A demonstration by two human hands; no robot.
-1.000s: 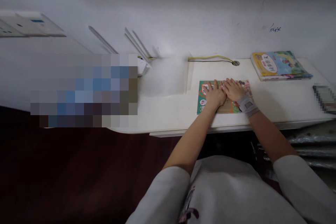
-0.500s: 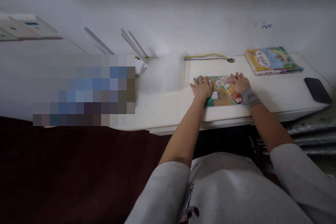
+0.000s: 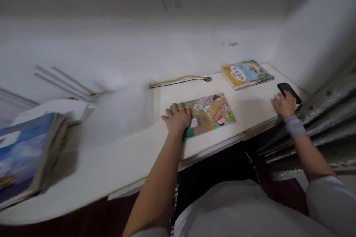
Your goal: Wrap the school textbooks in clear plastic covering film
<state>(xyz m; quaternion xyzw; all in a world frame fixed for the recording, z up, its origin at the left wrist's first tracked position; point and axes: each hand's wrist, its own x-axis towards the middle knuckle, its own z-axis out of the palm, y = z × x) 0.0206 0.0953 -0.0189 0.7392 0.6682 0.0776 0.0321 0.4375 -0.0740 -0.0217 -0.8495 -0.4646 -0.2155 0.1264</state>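
Note:
A picture book (image 3: 214, 113) with a green, brightly illustrated cover lies shut on the white desk. My left hand (image 3: 180, 117) rests flat on its left end, fingers spread. Over at the right end of the desk, my right hand (image 3: 286, 104), with a grey band on its wrist, is at a black phone (image 3: 289, 89). Its fingers reach over the phone's near edge and hide part of it, while the thumb sticks out to the left, apart from them.
Behind the picture book, a small stack of books (image 3: 247, 72) lies near the wall. A yellow cable (image 3: 178, 79) runs to a hole in the desk. At far left stand a thick stack of books (image 3: 26, 152) and a white router (image 3: 55, 109). Curtains (image 3: 328, 122) hang at right.
My right hand has left the picture book and moved right to the phone. My left hand stays on the book. The view has swung to the right.

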